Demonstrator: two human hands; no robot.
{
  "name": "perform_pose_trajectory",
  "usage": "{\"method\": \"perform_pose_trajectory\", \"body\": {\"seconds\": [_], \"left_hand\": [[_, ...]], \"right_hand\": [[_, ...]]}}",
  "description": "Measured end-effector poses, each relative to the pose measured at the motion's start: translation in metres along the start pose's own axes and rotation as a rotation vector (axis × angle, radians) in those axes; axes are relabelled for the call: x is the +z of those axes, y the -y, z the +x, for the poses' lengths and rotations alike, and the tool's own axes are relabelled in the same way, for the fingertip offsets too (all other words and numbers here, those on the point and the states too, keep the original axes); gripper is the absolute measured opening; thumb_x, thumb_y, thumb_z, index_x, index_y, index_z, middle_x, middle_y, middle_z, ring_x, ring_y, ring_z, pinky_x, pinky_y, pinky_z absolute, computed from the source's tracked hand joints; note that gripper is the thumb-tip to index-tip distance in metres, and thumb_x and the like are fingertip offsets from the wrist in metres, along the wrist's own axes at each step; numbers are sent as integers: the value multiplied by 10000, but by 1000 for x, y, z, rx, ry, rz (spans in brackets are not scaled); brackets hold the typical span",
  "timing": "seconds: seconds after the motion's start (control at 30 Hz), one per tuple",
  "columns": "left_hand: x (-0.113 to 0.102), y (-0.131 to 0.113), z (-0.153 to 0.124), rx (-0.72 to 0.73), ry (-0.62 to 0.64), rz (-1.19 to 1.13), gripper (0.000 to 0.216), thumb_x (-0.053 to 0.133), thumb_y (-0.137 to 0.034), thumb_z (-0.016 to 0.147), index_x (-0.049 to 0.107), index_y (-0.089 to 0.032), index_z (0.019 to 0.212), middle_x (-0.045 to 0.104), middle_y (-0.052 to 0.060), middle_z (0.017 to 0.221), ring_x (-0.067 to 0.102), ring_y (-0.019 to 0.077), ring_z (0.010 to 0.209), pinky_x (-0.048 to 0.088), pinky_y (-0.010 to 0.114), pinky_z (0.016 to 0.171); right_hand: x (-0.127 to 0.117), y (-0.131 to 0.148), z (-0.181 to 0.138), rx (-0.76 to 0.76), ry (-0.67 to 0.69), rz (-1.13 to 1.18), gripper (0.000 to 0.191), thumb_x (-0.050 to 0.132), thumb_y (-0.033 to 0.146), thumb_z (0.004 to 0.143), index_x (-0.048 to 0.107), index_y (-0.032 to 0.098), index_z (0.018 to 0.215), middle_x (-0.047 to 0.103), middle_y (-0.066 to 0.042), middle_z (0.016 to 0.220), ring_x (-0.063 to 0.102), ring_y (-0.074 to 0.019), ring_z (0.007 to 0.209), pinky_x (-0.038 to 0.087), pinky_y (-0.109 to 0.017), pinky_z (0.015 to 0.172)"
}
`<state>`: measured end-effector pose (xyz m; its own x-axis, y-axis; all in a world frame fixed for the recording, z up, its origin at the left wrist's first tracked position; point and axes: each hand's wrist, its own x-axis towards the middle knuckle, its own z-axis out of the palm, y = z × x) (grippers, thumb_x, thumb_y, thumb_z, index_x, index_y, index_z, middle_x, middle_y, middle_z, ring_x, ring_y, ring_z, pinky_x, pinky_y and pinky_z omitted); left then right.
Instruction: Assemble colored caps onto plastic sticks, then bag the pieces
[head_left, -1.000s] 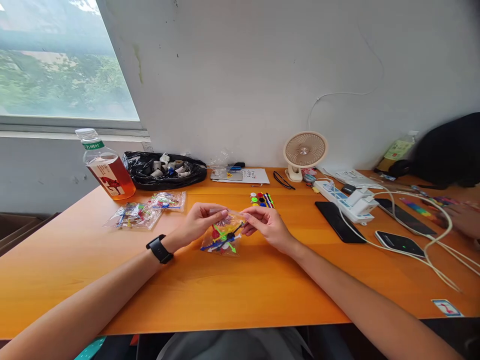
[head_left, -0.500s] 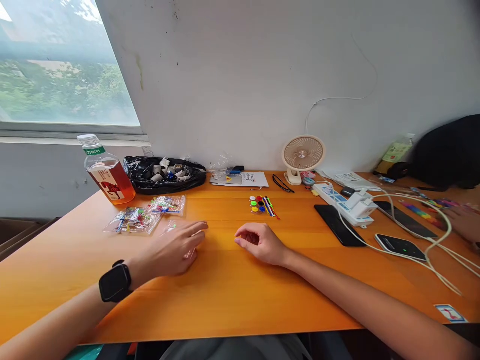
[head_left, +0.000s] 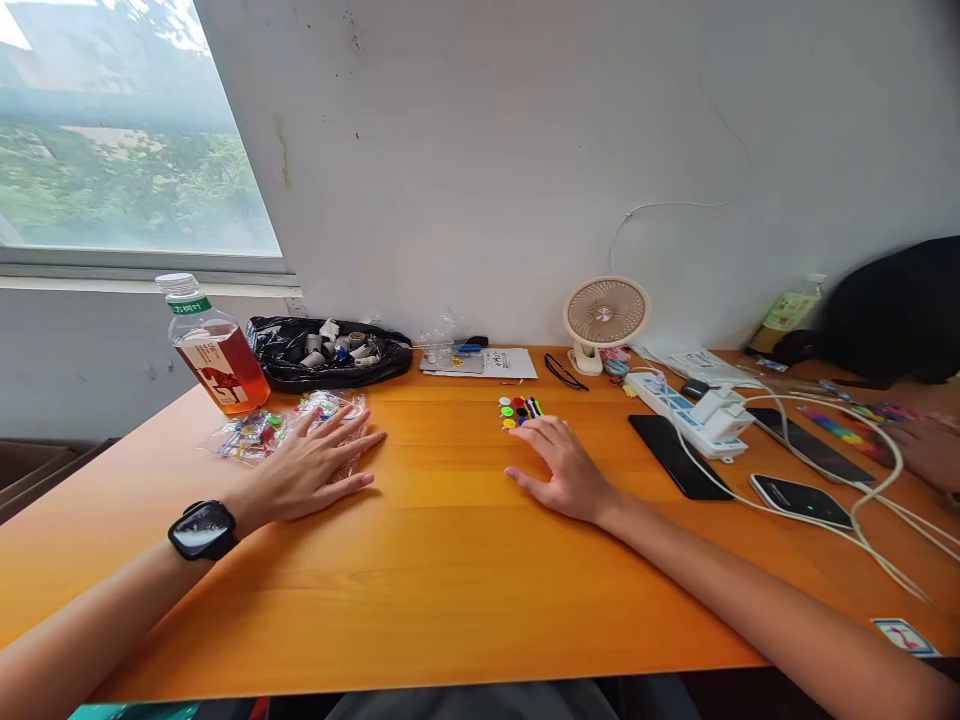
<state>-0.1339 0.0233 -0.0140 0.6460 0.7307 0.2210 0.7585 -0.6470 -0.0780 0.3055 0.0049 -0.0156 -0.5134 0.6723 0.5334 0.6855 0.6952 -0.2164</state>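
Note:
My left hand (head_left: 311, 463) lies flat with fingers spread on clear plastic bags of small coloured parts (head_left: 255, 434) at the left of the orange table (head_left: 450, 580). A black watch (head_left: 201, 529) is on that wrist. My right hand (head_left: 568, 470) is stretched forward, palm down, fingers apart, its fingertips touching a small heap of coloured discs and sticks (head_left: 519, 409). Neither hand grips anything.
A bottle of amber drink (head_left: 214, 352) and a black bag of grey parts (head_left: 330, 350) stand at the back left. A small fan (head_left: 604, 318), papers (head_left: 495, 362), a power strip (head_left: 694, 405), phones (head_left: 799, 497) and white cables lie to the right. Another person's hand (head_left: 930, 450) rests at the far right.
Both hands let go of the clear bag of coloured parts. My left hand slid it left onto the other bags, and my right hand reached forward to the coloured discs.

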Motion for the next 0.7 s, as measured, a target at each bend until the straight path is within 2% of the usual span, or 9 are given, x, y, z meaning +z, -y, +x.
{"method": "perform_pose_trajectory", "body": {"seconds": [0.1,0.17,0.23,0.3,0.4,0.47,0.6,0.7], "left_hand": [[2,14,-3,-65,33,-5,595,437,-602,1072,438,-365,1618,442,85,1662,432,368,1509,297,577,1221],[1,17,-6,-88,15,-4,552,428,-563,1079,495,-354,1585,527,78,1603,496,347,1456,373,522,1168],[-1,16,-7,-108,-11,28,513,446,-525,1067,583,-320,1518,618,97,1501,564,356,1370,408,533,1123],[-4,10,-6,-127,-64,63,487,457,-476,1055,627,-285,1469,639,123,1460,570,381,1344,399,578,1118],[-6,-12,1,-123,-147,33,514,427,-422,1072,541,-246,1542,527,127,1588,428,391,1486,350,597,1184],[-5,-34,8,-74,-147,-54,541,426,-437,1093,460,-242,1597,464,104,1644,350,363,1549,320,562,1242],[7,-74,27,78,-10,-236,645,417,-488,1112,274,-236,1689,340,93,1715,296,335,1590,315,500,1283],[20,-85,46,65,39,-320,777,424,-584,1091,187,-175,1707,286,144,1728,268,348,1601,295,505,1293]], "right_hand": [[-4,-26,2,70,-64,-83,618,666,579,957,568,224,1453,626,-166,1369,538,-372,1288,417,-533,1112],[-5,-44,4,96,-58,-89,698,675,614,940,530,221,1499,604,-169,1407,523,-377,1324,402,-542,1146],[-4,-58,6,115,-43,-69,742,672,629,940,494,216,1531,578,-167,1450,509,-366,1363,394,-539,1180],[-2,-67,9,132,-22,-43,771,659,635,947,455,221,1564,543,-169,1500,489,-360,1407,383,-546,1207],[3,-74,14,136,40,-5,841,663,652,938,390,235,1615,473,-171,1584,433,-352,1483,356,-552,1242],[6,-76,18,129,105,11,905,679,674,918,352,243,1643,408,-170,1645,377,-345,1534,327,-548,1265],[15,-80,30,140,254,9,956,692,724,884,338,301,1666,258,-143,1739,254,-368,1602,273,-586,1282],[23,-81,41,140,321,4,853,658,714,917,410,327,1636,279,-129,1736,289,-379,1589,263,-613,1278]]}}
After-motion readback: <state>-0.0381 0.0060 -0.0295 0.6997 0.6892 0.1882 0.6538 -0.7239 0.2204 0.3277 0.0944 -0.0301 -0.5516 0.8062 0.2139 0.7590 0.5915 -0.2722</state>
